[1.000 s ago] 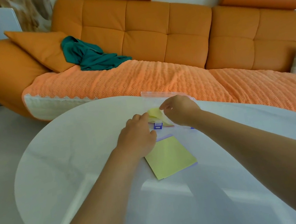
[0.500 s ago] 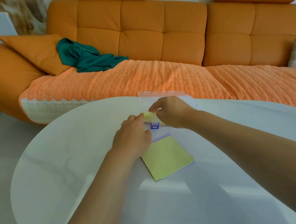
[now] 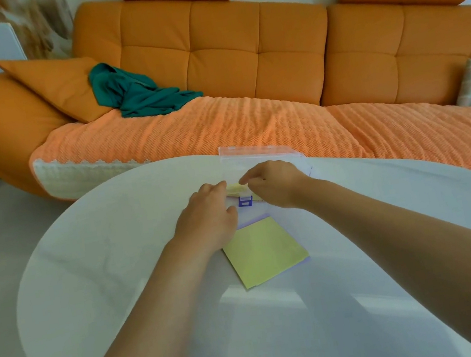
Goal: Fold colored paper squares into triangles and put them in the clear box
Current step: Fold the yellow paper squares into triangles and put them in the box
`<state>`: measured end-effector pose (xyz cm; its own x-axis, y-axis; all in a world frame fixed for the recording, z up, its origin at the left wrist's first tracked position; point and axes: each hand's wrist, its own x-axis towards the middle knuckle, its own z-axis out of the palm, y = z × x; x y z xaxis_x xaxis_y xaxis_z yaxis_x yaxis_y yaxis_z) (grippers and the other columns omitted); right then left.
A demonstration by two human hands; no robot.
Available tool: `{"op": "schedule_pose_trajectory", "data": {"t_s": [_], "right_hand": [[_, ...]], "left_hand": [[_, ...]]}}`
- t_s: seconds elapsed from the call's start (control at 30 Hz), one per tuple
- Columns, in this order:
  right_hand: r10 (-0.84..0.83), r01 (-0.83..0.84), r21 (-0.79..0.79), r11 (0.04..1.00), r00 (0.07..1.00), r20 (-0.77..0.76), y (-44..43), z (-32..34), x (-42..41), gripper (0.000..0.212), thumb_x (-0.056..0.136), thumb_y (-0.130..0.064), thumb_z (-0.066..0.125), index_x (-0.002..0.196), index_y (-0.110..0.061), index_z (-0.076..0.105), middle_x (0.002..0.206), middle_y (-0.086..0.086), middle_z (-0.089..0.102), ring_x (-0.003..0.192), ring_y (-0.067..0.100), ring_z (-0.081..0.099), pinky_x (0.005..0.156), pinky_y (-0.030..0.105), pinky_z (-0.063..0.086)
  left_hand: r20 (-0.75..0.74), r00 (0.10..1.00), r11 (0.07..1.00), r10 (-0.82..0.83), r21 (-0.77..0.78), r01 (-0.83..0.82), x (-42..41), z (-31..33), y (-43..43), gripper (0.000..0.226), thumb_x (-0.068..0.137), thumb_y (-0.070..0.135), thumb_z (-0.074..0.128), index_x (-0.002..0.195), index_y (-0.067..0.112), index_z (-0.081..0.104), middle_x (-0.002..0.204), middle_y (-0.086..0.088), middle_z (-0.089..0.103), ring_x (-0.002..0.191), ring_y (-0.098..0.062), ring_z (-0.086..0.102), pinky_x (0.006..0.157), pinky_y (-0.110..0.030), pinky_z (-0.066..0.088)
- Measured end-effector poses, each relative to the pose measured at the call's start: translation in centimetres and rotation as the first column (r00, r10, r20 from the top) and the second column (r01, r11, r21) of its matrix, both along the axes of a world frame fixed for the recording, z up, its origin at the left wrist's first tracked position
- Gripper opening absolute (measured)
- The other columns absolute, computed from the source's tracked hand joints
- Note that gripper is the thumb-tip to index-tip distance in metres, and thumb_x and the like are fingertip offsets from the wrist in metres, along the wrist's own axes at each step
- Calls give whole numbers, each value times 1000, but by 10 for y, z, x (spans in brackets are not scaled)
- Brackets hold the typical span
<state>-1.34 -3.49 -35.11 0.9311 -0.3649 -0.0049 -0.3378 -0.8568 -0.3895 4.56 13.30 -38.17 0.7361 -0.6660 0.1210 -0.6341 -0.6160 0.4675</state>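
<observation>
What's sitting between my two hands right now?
In the head view, a folded yellow paper lies between the left hand and the right hand, with the blue clasp of the clear box just in front of it.

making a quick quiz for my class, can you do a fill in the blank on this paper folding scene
1. Beneath the yellow top sheet of the paper stack peeks a ____ edge.
2. The clear box has a ____ clasp on its near side.
3. The cloth lying on the sofa is ____.
4. The right hand pinches a folded ____ paper at the box.

Missing words: purple; blue; green; yellow
</observation>
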Motion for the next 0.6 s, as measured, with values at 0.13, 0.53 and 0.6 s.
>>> {"op": "schedule_pose_trajectory", "data": {"t_s": [0.13,0.53,0.6], "right_hand": [[-7,28,-69,997,959,284,3,11,-16,33,93,-14,46,106,-28,74,114,-10,66,94,7,61,80,27,46],[4,-11,-39,999,983,-185,31,-11,-85,72,79,-63,69,142,-35,48,130,-5,41,121,18,47,101,39,45],[3,-7,-20,1000,982,-189,30,-11,-84,75,76,-64,71,142,-37,48,128,-4,39,122,18,44,102,39,44]], "left_hand": [[9,998,986,65,-156,-63,-1,6,7,41,98,22,48,139,22,45,134,0,50,121,-22,50,92,-37,46],[-61,991,947,-121,293,134,-34,1,28,92,62,76,71,141,35,44,127,8,37,130,-15,28,98,-34,38],[-98,990,964,-106,234,127,-33,2,29,85,65,69,75,138,35,46,123,9,39,129,-15,30,99,-34,40]]}}
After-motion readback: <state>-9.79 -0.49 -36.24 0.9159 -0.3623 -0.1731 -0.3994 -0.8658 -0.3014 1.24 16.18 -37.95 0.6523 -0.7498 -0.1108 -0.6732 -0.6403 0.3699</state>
